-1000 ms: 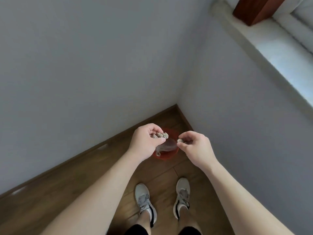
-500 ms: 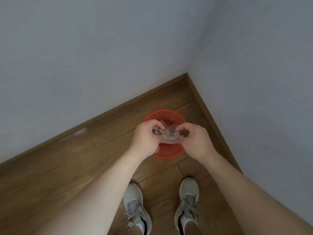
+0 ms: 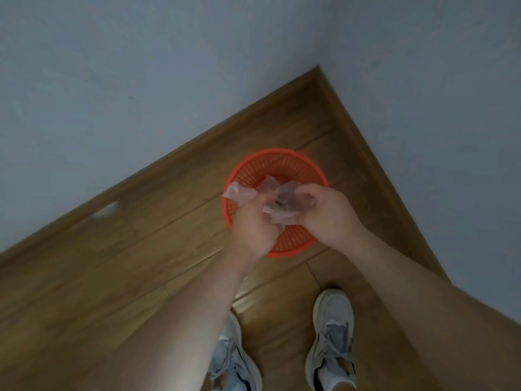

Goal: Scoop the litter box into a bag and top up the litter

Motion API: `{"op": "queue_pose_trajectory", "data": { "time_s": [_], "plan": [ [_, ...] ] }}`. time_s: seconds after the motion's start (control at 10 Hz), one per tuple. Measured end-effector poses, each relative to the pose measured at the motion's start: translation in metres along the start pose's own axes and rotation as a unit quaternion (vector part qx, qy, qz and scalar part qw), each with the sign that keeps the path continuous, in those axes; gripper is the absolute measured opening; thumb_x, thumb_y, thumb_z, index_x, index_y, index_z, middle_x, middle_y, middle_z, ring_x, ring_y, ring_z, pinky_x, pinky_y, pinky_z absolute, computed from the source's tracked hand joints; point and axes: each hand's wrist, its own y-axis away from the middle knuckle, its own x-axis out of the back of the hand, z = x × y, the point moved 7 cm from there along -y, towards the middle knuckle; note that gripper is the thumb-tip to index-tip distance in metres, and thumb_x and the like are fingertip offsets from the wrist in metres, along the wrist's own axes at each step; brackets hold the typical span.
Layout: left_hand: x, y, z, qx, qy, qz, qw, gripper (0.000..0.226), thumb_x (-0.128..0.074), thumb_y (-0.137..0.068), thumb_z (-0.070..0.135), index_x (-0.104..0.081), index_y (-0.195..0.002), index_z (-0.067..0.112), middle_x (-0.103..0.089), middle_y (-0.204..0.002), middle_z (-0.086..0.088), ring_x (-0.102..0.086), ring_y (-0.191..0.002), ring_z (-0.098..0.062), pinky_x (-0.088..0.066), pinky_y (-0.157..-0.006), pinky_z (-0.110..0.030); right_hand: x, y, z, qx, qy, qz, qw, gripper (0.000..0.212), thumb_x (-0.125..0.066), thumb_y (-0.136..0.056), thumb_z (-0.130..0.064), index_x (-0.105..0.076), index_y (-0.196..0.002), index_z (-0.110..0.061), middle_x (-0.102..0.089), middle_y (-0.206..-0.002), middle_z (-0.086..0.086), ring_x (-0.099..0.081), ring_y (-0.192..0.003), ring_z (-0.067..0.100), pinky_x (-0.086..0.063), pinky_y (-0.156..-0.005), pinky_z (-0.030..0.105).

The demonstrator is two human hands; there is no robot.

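You hold a thin clear bag (image 3: 283, 217) in both hands, right over a round orange basket (image 3: 282, 158) that sits on the floor (image 3: 141, 249) in the corner. Your left hand (image 3: 252, 227) has its fingers curled round one side of the bag. Your right hand (image 3: 328, 214) pinches the other side. A loose flap sticks out past your left hand.

The bag looks very soft and light. It will crumple and flop, and it may be slippery. It could tear if you pull hard. Hold it by the top edge, one hand on each side, so the mouth stays open and it does not fold shut.

Inside the bag there is a small dark heap of lumps (image 3: 277, 205). They look like scooped litter, but they are blurry. They will pull the bag down a little, so keep the bottom low.

The bag hides most of the basket, so you cannot tell what is in it.
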Motion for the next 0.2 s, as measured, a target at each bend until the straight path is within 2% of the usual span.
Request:
{"op": "queue_pose_trajectory", "data": {
  "time_s": [0.1, 0.2],
  "plan": [
    [0.0022, 0.0066, -0.0039, 0.020, 0.006, 0.000, 1.000, 0.058, -0.073, -0.073, -0.003, -0.061, -0.124, 0.023, -0.059, -0.090, 0.023, -0.065, -0.091, -0.009, -0.057, -0.078, -0.031, 0.0024, 0.0078, 0.0027, 0.001, -0.014, 0.011, 1.000, 0.039, -0.073, -0.079, -0.013, -0.067, -0.117, -0.015, -0.065, -0.100, -0.005, -0.061, -0.100, 0.012, -0.044, -0.084, 0.020],
    [0.0054, 0.0113, -0.0019, 0.026, 0.017, 0.003, 1.000, 0.065, -0.074, -0.072, -0.005, -0.059, -0.125, 0.028, -0.054, -0.093, 0.032, -0.057, -0.085, 0.017, -0.055, -0.081, -0.025, 0.0021, 0.0164, 0.0070, -0.012, -0.003, 0.011, 1.000, 0.046, -0.072, -0.080, -0.011, -0.063, -0.126, -0.012, -0.068, -0.115, 0.002, -0.062, -0.109, 0.017, -0.044, -0.090, 0.021]
  ]
}}
